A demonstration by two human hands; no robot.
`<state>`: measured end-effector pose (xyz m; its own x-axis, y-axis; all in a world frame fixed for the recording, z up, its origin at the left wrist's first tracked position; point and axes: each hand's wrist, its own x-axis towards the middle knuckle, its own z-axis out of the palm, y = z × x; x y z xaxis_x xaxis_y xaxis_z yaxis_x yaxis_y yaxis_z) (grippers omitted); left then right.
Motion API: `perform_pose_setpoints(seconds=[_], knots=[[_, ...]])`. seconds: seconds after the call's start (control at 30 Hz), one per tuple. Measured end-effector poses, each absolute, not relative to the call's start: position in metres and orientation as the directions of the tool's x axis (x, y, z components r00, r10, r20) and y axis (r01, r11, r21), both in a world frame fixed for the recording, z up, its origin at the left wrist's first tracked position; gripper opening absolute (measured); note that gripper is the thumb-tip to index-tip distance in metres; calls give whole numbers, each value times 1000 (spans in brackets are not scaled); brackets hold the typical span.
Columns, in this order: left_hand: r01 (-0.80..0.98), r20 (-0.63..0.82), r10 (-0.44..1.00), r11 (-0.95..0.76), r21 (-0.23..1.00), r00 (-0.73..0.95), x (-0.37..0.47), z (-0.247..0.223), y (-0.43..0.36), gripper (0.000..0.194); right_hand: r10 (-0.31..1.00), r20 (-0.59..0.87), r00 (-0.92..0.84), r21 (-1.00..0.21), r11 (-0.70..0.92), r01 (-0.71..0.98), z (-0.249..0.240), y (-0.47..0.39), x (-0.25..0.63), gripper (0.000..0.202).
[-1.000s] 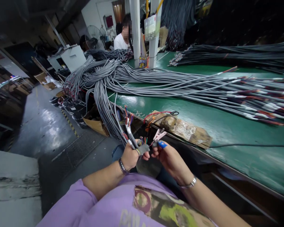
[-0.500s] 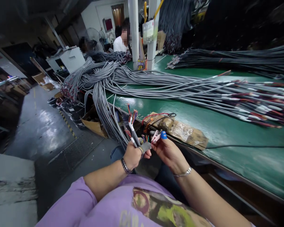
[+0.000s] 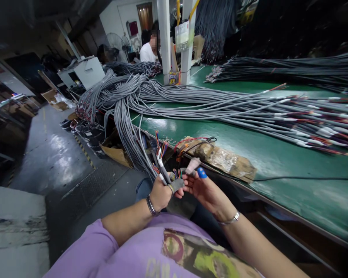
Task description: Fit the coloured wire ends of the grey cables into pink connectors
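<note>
My left hand [image 3: 163, 193] is closed around several grey cables [image 3: 166, 175], their white-taped ends pointing up. Bunches of thin coloured wires [image 3: 164, 148] fan out of these ends, and a grey cover sits on my left thumb [image 3: 177, 186]. Short coloured wire tips [image 3: 177, 173] stick up just above that thumb. Close beside them is my right hand [image 3: 202, 193], palm turned up and fingers apart, with a blue cover [image 3: 202, 172] on the thumb. A pale pink wrapping [image 3: 193, 165] appears to cover its index finger. No object shows between the right thumb and fingers.
A long bundle of grey cables [image 3: 191, 101] lies across the green table [image 3: 292, 193] and hangs over its edge. A taped cardboard piece [image 3: 220, 160] with a lead lies at the near edge. Darker cables [image 3: 278, 69] lie behind. Another person [image 3: 147, 52] sits beyond the posts.
My right thumb has come away from the wires and its fingers have spread. The right hand has shifted slightly right and down. My left hand keeps its hold on the cables.
</note>
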<state>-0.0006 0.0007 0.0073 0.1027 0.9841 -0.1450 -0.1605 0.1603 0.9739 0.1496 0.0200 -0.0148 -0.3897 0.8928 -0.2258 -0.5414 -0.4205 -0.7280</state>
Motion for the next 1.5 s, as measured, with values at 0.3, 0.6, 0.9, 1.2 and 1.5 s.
perform_pose_setpoints(seconds=[0.3,0.6,0.9,1.2,1.5], knots=[[-53,-103,973,117,992,208,-9,2,-3,40,896,-119,-427,-868,-303,-394,1,11,137,29],[-19,-113,987,116,993,118,-6,4,-5,42,947,-171,-273,-863,-278,-422,-4,5,132,35],[-154,-114,992,121,981,50,-7,3,-2,38,933,-247,-261,-735,-356,-578,-18,7,140,35],[-250,-108,992,120,961,59,5,16,2,35,944,-238,-227,-715,-329,-617,-15,36,147,37],[-252,-141,990,141,957,21,10,17,7,38,926,-312,-213,-687,-375,-622,-6,41,148,36]])
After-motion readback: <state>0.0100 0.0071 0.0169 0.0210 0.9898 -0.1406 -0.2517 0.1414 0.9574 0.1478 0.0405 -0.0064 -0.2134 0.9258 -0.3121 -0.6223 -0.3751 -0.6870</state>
